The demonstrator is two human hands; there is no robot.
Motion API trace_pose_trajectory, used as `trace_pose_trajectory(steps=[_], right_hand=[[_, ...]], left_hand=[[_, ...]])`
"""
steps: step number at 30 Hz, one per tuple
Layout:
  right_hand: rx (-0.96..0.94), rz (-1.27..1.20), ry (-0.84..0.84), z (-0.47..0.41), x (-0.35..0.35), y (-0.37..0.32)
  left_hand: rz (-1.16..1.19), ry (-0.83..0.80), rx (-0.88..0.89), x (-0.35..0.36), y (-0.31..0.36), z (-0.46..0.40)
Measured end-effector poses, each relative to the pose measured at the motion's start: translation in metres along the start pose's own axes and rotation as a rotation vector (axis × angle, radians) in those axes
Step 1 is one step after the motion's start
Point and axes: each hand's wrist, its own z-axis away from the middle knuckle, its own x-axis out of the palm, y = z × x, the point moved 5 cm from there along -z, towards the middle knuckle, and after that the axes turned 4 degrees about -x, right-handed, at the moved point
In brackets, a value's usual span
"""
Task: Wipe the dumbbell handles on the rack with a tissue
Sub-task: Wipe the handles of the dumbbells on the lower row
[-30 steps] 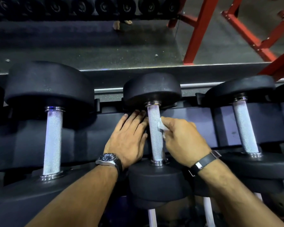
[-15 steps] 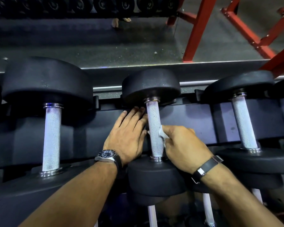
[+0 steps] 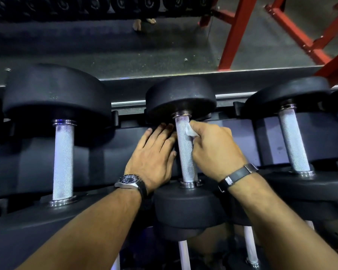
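Leftmost on the rack [image 3: 125,145] we see a big dumbbell with its knurled left handle [image 3: 63,162] bare, no tissue near it, so one risk is that it simply gets skipped if we only work rightward. Next, our left hand [image 3: 154,156] lies flat on the rack pad just beside the middle handle [image 3: 184,151], fingers straight and holding nothing; those fingertips sit close under the black rubber head, and if the dumbbell rolls in its cradle they could get pinched. On the right side of that middle handle, near its far end, our right hand [image 3: 213,145] has its grip clamped on a small folded tissue [image 3: 190,130], pressed against the metal. The wad is tiny and the knurling is rough, so it may shred, snag or slip out of the pinch, leaving bits on the steel. Only one side of the bar is contacted, so the back and underside may stay dirty unless we wrap around. Further right, the right handle [image 3: 294,141] is untouched, well apart from the hands. Handles on the lower tier are mostly hidden, easy to miss.
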Motion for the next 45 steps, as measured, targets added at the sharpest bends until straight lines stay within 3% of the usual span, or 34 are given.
trace_pose_trajectory(steps=[2,7,11,14,19,24,27,30,34,38,41,45], right_hand=[[0.004,-0.022,-0.062,0.011,0.004,0.002],[0.120,-0.215,-0.476,0.031,0.018,0.039],[0.328,-0.747,-0.291,0.009,0.017,0.054],[0.347,-1.018,-0.130,-0.011,0.025,0.041],[0.328,-1.032,-0.341,-0.011,0.037,0.041],[0.371,-1.263,-0.277,-0.019,0.043,0.035],[0.366,-1.209,-0.362,-0.020,0.041,0.039],[0.360,-1.233,-0.287,-0.026,0.041,0.041],[0.346,-1.144,-0.405,-0.023,0.044,0.042],[0.386,-1.191,-0.376,-0.019,0.041,0.053],[0.367,-1.104,-0.549,-0.007,0.047,0.052],[0.392,-1.135,-0.462,-0.010,0.044,0.056]], left_hand=[[-0.003,-0.012,-0.001,0.000,0.000,-0.001],[-0.008,-0.021,0.000,0.000,0.000,-0.001],[-0.015,-0.012,0.002,-0.001,0.001,-0.001],[-0.021,-0.019,-0.004,-0.001,0.001,-0.002],[-0.033,-0.026,-0.001,0.000,0.001,-0.001],[-0.036,-0.061,-0.003,0.001,0.001,-0.001],[-0.026,-0.052,-0.002,0.000,0.001,-0.001],[-0.028,-0.051,-0.014,0.000,0.000,-0.002],[-0.035,-0.041,-0.003,-0.001,0.001,-0.001],[-0.027,-0.028,-0.016,0.000,0.000,-0.002],[-0.025,-0.029,0.003,0.000,0.001,-0.002],[-0.015,-0.015,-0.004,0.000,0.000,-0.002]])
